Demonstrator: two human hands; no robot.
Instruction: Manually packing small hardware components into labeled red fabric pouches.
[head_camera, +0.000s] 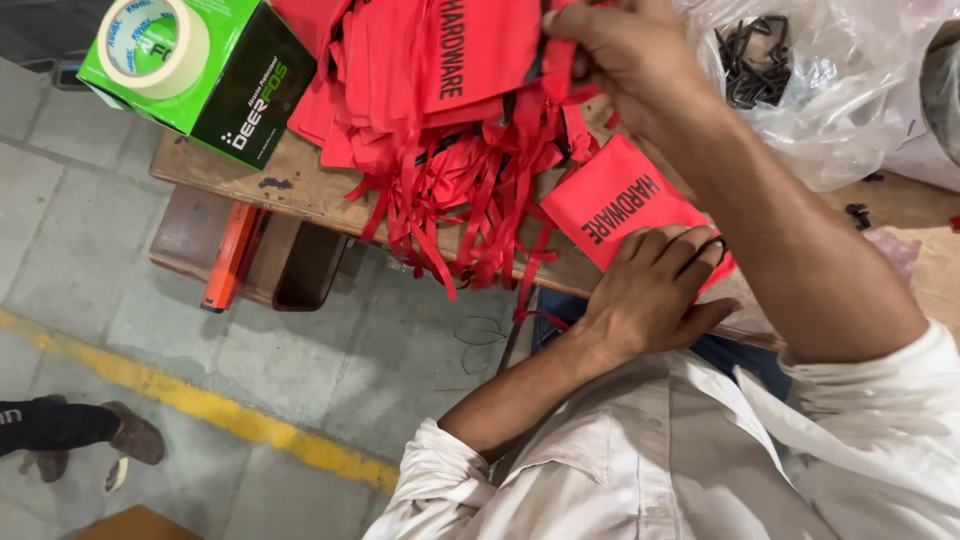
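Red fabric pouch (618, 205) lies flat near the front edge of the wooden worktable (300, 185), black lettering face up. The left hand (655, 290) rests on its near end, fingers spread and flattened, pressing it down rather than gripping; a thin dark loop shows by the fingertips. The right hand (615, 50) is raised over the heap of red pouches (440, 110) further back, fingers curled closed, pinching a pouch edge or a drawstring; which one cannot be told.

The heap covers the middle of the table. Its red drawstrings (470, 225) tangle together and hang over the front edge. The single pouch sits just beside the heap, on the person's right of it.

A green and black cardboard box (225, 85) stands at the far left of the tabletop, with a roll of pale tape (152, 45) lying on top. A clear plastic bag (810, 90) sits at the right, holding small black parts (755, 60); a few loose black pieces lie on the wood nearby.

Table surface: bare, worn, stained timber. An orange tool (230, 258) leans under the table on a lower shelf.

Floor: grey concrete slabs with a yellow painted line (200, 405) running diagonally. Another person's dark shoe (130, 432) stands by the line at lower left.
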